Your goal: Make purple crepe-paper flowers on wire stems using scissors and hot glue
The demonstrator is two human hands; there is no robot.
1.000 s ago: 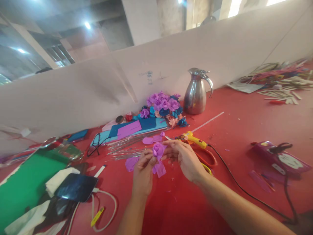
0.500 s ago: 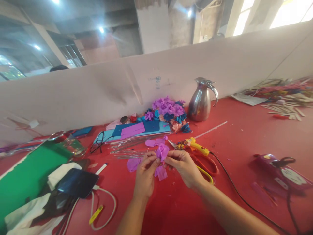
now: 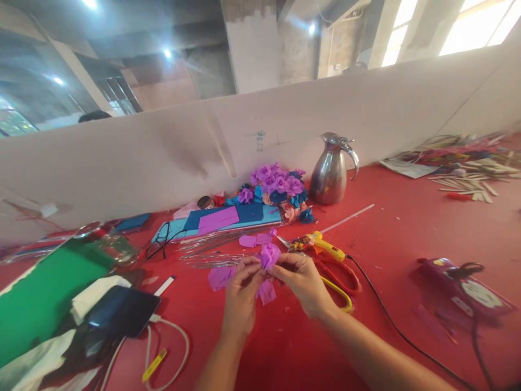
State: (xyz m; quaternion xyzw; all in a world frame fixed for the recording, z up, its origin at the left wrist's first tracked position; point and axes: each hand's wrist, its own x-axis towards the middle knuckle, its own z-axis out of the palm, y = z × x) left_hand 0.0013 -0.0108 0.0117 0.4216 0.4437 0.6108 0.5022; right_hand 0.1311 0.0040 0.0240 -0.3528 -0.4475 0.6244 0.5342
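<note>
Between my two hands is a purple paper flower [image 3: 269, 255], raised a little above the red table. The fingertips of my left hand [image 3: 243, 290] pinch it low on its left side. From the right, the thumb and fingers of my right hand [image 3: 303, 279] close on its petals and base. Cut purple paper petals [image 3: 222, 277] lie on the table around and behind my hands, one of them [image 3: 267, 292] partly under the flower. Just beyond my right hand are a yellow glue gun [image 3: 329, 247] and scissors with red and yellow handles [image 3: 340, 274].
Finished paper flowers [image 3: 280, 182] are heaped against the partition beside a steel jug [image 3: 330, 174]. Stacked coloured paper [image 3: 217, 219], eyeglasses [image 3: 165, 241] and wires [image 3: 211, 259] lie ahead. A phone [image 3: 124, 309] with a cable sits left, a power strip [image 3: 468, 288] right.
The view has shifted slightly. Both hands stay on the purple flower, which has turned a little between the fingertips. Nothing on the table has visibly been moved.
</note>
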